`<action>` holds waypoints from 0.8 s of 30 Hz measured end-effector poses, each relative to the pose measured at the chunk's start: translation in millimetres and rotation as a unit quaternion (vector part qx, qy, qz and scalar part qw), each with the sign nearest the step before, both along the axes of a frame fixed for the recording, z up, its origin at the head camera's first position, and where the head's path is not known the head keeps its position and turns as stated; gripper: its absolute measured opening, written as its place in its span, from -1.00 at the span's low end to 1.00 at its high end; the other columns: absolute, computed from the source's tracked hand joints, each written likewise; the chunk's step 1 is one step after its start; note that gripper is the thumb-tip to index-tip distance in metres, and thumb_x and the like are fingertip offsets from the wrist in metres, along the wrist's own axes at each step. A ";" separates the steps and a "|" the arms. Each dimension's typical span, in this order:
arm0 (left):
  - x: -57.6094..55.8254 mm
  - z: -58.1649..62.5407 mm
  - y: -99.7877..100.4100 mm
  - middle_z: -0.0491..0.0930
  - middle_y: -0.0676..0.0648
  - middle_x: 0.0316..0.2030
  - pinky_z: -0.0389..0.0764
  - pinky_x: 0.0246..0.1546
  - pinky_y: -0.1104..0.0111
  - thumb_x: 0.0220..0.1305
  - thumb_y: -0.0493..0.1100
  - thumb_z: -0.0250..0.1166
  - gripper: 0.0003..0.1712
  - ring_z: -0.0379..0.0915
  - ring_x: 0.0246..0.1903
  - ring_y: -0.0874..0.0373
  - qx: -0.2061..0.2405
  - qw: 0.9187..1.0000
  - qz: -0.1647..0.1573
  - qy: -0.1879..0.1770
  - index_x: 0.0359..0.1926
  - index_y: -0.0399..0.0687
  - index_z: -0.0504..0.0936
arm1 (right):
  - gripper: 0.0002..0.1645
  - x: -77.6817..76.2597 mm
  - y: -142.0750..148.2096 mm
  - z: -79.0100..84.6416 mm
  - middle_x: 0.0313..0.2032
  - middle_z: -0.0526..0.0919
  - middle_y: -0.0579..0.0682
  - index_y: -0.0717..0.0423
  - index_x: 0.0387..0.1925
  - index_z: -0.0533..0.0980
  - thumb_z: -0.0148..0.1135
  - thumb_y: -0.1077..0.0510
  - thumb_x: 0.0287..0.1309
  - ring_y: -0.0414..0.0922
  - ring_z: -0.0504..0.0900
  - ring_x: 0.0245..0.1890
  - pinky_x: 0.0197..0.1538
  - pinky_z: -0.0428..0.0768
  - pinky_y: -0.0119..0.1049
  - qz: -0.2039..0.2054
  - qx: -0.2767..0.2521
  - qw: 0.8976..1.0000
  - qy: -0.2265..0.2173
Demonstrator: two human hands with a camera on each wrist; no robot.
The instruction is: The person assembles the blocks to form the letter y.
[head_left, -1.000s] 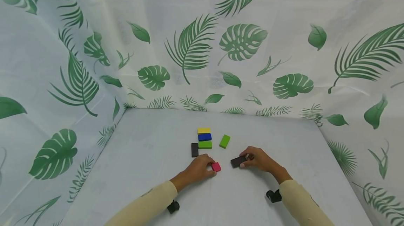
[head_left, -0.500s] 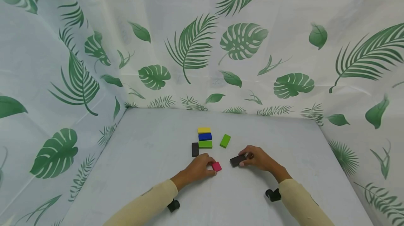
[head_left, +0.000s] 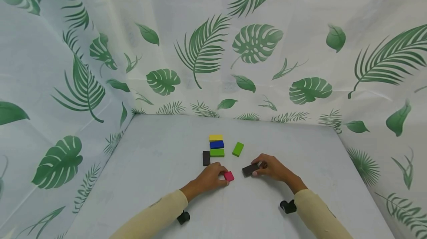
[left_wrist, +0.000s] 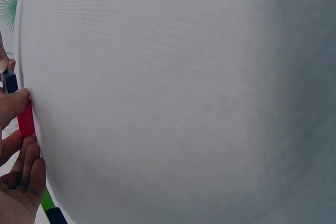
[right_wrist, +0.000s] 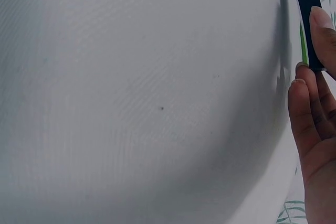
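With thumb and fingers my left hand (head_left: 208,177) pinches a red block (head_left: 228,176) at the middle of the table. The same red block (left_wrist: 26,119) shows between thumb and fingers in the left wrist view. To the right, my right hand (head_left: 272,167) holds a black block (head_left: 250,169) near one end, the other end pointing left toward the red one. In the right wrist view the thumb lies on the face of that black block (right_wrist: 307,19). A gap separates the two held blocks.
Beyond my hands a yellow block (head_left: 215,138), a blue block (head_left: 217,144) and a green block (head_left: 217,153) lie in a row. Another black block (head_left: 206,158) stands lengthwise at their left. A second green block (head_left: 238,149) lies apart, slanted. Leaf-patterned cloth (head_left: 203,94) borders the table.
The black block in my right hand has shifted slightly left, toward the red block. My left hand and the red block stay almost still.
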State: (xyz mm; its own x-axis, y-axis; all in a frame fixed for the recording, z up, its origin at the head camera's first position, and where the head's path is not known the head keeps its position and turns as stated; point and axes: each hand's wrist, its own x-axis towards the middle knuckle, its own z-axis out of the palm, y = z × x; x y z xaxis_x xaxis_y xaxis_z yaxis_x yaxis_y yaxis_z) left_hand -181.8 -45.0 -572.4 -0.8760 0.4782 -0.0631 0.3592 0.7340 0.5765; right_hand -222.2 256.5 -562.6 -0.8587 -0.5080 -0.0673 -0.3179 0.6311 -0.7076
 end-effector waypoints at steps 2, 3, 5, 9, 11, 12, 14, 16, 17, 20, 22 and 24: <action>0.0 0.2 0.2 0.52 0.14 -0.31 0.50 -0.22 0.57 0.16 0.02 0.50 -0.55 0.36 -0.31 0.38 -0.002 1.000 -0.001 -0.001 0.02 -0.06 0.70 | -0.53 0.2 -0.8 -0.3 -0.18 0.61 -0.05 0.06 0.00 0.63 0.53 0.05 0.03 -0.25 0.49 -0.29 -0.23 0.51 -0.41 0.003 -0.004 1.000 0.003; -0.1 0.3 0.3 0.51 0.14 -0.31 0.50 -0.22 0.57 0.17 0.02 0.50 -0.55 0.36 -0.30 0.38 -0.003 1.000 -0.001 -0.001 0.02 -0.06 0.70 | -0.53 0.4 -1.1 0.1 -0.18 0.60 -0.05 0.06 0.00 0.63 0.53 0.06 0.03 -0.25 0.49 -0.30 -0.23 0.51 -0.41 0.003 -0.005 1.000 0.005; -0.1 0.6 0.3 0.51 0.14 -0.31 0.50 -0.23 0.57 0.17 0.02 0.50 -0.55 0.36 -0.30 0.37 -0.004 1.000 -0.001 -0.002 0.02 -0.06 0.70 | -0.54 0.6 -2.0 0.8 -0.18 0.61 -0.05 0.06 0.00 0.63 0.53 0.06 0.04 -0.25 0.50 -0.29 -0.22 0.52 -0.41 0.005 -0.006 1.000 0.007; 0.1 1.0 0.2 0.51 0.14 -0.31 0.49 -0.23 0.57 0.17 0.02 0.50 -0.56 0.36 -0.30 0.37 -0.003 1.000 -0.002 -0.001 0.02 -0.06 0.70 | -0.54 1.3 -4.0 1.6 -0.16 0.61 -0.04 0.07 0.01 0.63 0.52 0.07 0.05 -0.25 0.50 -0.29 -0.21 0.52 -0.41 0.010 -0.005 1.000 0.010; 0.1 0.5 0.1 0.51 0.14 -0.31 0.49 -0.23 0.57 0.17 0.02 0.50 -0.56 0.35 -0.30 0.38 -0.002 1.000 -0.003 0.000 0.03 -0.05 0.70 | -0.54 1.7 -5.1 1.6 -0.16 0.61 -0.03 0.09 0.01 0.63 0.52 0.08 0.06 -0.25 0.50 -0.28 -0.21 0.52 -0.41 0.013 -0.005 1.000 0.011; 0.1 0.3 0.0 0.51 0.14 -0.31 0.49 -0.23 0.57 0.17 0.02 0.50 -0.56 0.35 -0.30 0.38 -0.002 1.000 -0.003 0.000 0.03 -0.05 0.70 | -0.54 1.9 -5.7 1.6 -0.16 0.61 -0.03 0.09 0.01 0.63 0.52 0.08 0.05 -0.26 0.50 -0.28 -0.21 0.52 -0.41 0.014 -0.005 1.000 0.012; -0.1 -0.1 -0.1 0.51 0.15 -0.31 0.49 -0.23 0.57 0.17 0.02 0.50 -0.56 0.35 -0.30 0.38 -0.002 1.000 -0.002 -0.001 0.03 -0.05 0.69 | -0.54 2.2 -6.7 1.4 -0.17 0.61 -0.03 0.09 0.01 0.63 0.52 0.08 0.05 -0.26 0.50 -0.29 -0.22 0.51 -0.42 0.014 -0.005 1.000 0.013; -0.1 -0.3 -0.3 0.51 0.14 -0.31 0.49 -0.22 0.57 0.17 0.02 0.50 -0.55 0.35 -0.30 0.38 -0.002 1.000 -0.002 -0.002 0.03 -0.05 0.69 | -0.54 2.3 -7.6 1.2 -0.17 0.61 -0.03 0.08 0.01 0.63 0.52 0.08 0.05 -0.25 0.50 -0.29 -0.22 0.51 -0.42 0.014 -0.007 1.000 0.012; -0.1 -0.3 -0.4 0.51 0.14 -0.31 0.49 -0.22 0.57 0.17 0.02 0.50 -0.55 0.35 -0.30 0.38 -0.002 1.000 -0.002 -0.001 0.03 -0.05 0.69 | -0.54 2.3 -8.1 1.2 -0.18 0.61 -0.04 0.08 0.01 0.63 0.53 0.08 0.05 -0.25 0.50 -0.29 -0.22 0.51 -0.42 0.014 -0.008 1.000 0.012; 0.1 -0.3 -0.6 0.51 0.14 -0.31 0.49 -0.22 0.57 0.17 0.02 0.50 -0.56 0.36 -0.30 0.38 -0.002 1.000 -0.003 0.001 0.03 -0.04 0.70 | -0.54 2.0 -9.4 1.0 -0.18 0.60 -0.05 0.08 0.01 0.63 0.53 0.08 0.05 -0.25 0.50 -0.28 -0.22 0.51 -0.42 0.016 -0.009 1.000 0.012; 0.1 -0.2 -0.8 0.52 0.14 -0.30 0.49 -0.22 0.57 0.17 0.02 0.50 -0.56 0.36 -0.30 0.38 -0.001 1.000 -0.005 0.003 0.03 -0.04 0.70 | -0.54 1.9 -10.2 1.3 -0.18 0.60 -0.06 0.08 0.01 0.63 0.52 0.07 0.05 -0.26 0.50 -0.28 -0.22 0.51 -0.42 0.018 -0.010 1.000 0.013; -0.1 0.1 -0.9 0.52 0.14 -0.30 0.49 -0.22 0.57 0.17 0.02 0.50 -0.56 0.36 -0.30 0.38 0.001 1.000 -0.006 0.004 0.02 -0.05 0.70 | -0.54 2.0 -11.1 1.7 -0.17 0.61 -0.05 0.09 0.01 0.63 0.52 0.07 0.06 -0.27 0.51 -0.28 -0.21 0.51 -0.42 0.021 -0.011 1.000 0.015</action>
